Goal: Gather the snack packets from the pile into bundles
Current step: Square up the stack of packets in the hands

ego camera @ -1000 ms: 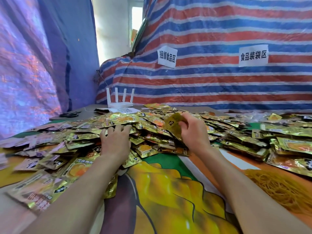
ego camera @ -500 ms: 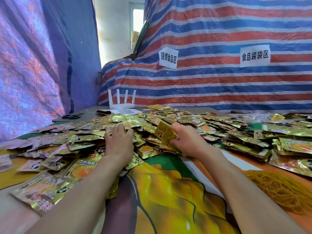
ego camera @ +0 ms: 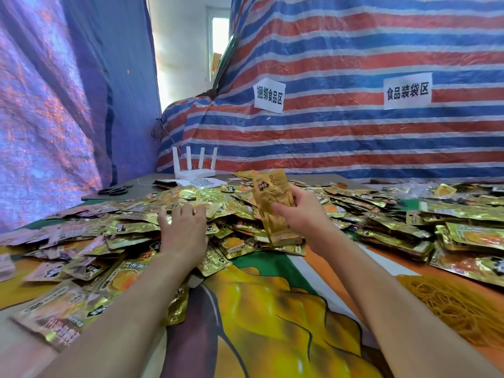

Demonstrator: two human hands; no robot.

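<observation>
Right grip (ego camera: 302, 211) pinches one upright stack of packets (ego camera: 270, 197), count within unclear. Left grip (ego camera: 185, 233) lies flat, fingers straight, on the loose pile (ego camera: 122, 230) just left of it. Two signs (ego camera: 269, 95) beyond.

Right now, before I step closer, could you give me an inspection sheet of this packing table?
Surface: table under a printed fruit banner.
Job's things: pile of gold snack packets; stack of packets held upright; heap of yellow rubber bands at right.
Clutter: white router, scissors, QR-code sheet.
Hands: left hand rests flat on the pile; right hand grips the stack, fingers curled.
Cables: thin wire behind the router.
Surroundings: striped tarpaulin, left paper sign, right paper sign.
</observation>
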